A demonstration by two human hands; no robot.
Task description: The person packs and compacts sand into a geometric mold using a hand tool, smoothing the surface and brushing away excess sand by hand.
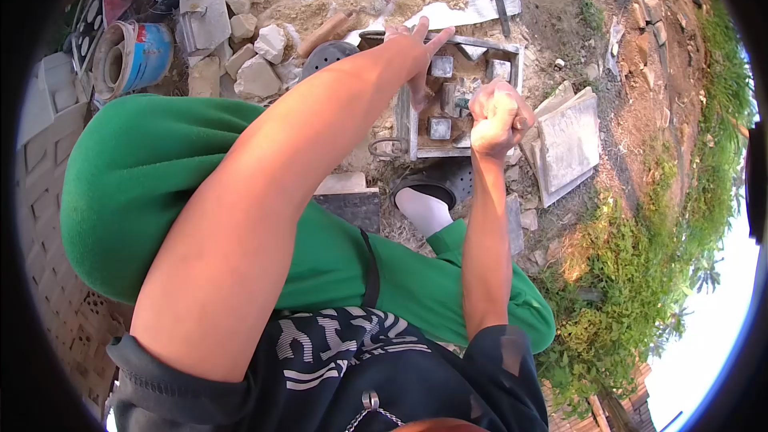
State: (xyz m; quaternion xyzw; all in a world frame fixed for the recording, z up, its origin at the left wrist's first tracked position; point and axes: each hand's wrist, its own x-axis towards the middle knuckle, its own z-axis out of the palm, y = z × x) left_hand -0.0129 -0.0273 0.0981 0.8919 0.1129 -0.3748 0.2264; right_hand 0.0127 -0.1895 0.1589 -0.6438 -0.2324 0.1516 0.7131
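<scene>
A metal mould frame (518, 68) lies on the ground in front of me, with square grey blocks (441, 66) standing inside it and brown material between them. My left hand (416, 56) reaches over the frame's left side with its fingers spread, and appears to rest on the frame's far edge. Over the frame's right side, my right hand (501, 120) is closed in a fist. What it grips, if anything, is hidden by the fingers. Part of the mould's left side is covered by my left hand.
Flat grey slabs (568, 144) are stacked right of the mould. Broken stones (258, 78) and a blue paint bucket (148, 56) stand to the left. My foot in a dark clog (460, 180) is close below the frame. Patterned blocks (40, 168) line the far left; plants (624, 272) grow at right.
</scene>
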